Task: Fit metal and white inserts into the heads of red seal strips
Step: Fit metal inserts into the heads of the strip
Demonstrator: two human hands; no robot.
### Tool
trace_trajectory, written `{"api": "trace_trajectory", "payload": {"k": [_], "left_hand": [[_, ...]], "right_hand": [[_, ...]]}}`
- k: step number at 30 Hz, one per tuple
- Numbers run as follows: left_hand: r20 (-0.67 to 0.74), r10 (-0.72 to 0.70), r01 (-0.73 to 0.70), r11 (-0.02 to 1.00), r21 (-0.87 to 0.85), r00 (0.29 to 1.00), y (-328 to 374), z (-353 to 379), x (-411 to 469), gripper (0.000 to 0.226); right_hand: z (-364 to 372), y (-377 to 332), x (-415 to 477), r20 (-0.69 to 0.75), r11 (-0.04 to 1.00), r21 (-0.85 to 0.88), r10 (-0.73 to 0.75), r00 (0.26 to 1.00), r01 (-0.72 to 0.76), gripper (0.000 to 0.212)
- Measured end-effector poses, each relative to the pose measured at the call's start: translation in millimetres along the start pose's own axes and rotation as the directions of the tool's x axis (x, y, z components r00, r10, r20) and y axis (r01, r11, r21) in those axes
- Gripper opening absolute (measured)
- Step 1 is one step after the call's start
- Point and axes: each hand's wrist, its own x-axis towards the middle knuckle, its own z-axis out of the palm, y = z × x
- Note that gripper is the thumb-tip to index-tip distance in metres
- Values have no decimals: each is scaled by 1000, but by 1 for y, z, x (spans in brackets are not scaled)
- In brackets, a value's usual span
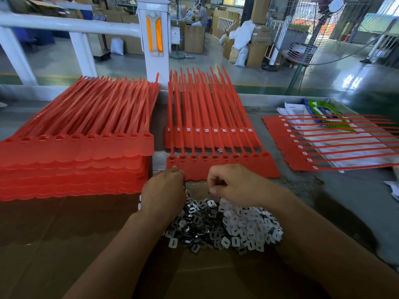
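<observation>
I log: left hand (164,190) pinching red plastic seal-strip sheet (248,167) at its near edge; right hand (233,184) curled, contents unclear, above metal-and-white insert heap (226,225).

The left hand (164,190) covers the left part of the heap of inserts (226,227). Its fingers (176,171) bend out of sight at the near edge of the front row of red strips (233,169), so whether they pinch it cannot be told. The right hand (233,186) curls its fingers under and hides anything between them. The red stack (75,152) is cut by the frame's left edge. The side row of strips (278,134) runs off the right edge and half hides the papers (291,108) and a green packet (319,108). A person (201,12) at top centre is small and blurred.
</observation>
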Motion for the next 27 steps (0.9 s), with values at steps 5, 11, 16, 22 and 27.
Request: {"api": "trace_trajectory", "payload": {"k": [5,11,16,22,27], "left_hand": [[3,9,-9,1000,-4,1000,0,0,-1,29],[6,8,-8,1000,-13,1000,0,-1,-1,30],[1,5,-5,1000,-20,1000,0,-1,-1,30],[-6,6,-6,1000,-26,1000,0,-1,-1,30],[-8,-3,3,1000,-15,1000,0,0,-1,29]], "right_hand": [[-12,11,-1,-97,993,118,40,995,-28,18],[-41,50,7,-237,953,251,231,944,-170,15],[-49,81,22,-385,924,284,353,853,-255,5],[-39,102,37,-390,902,279,419,820,-329,10],[-36,110,40,-363,912,223,407,838,-346,20]]}}
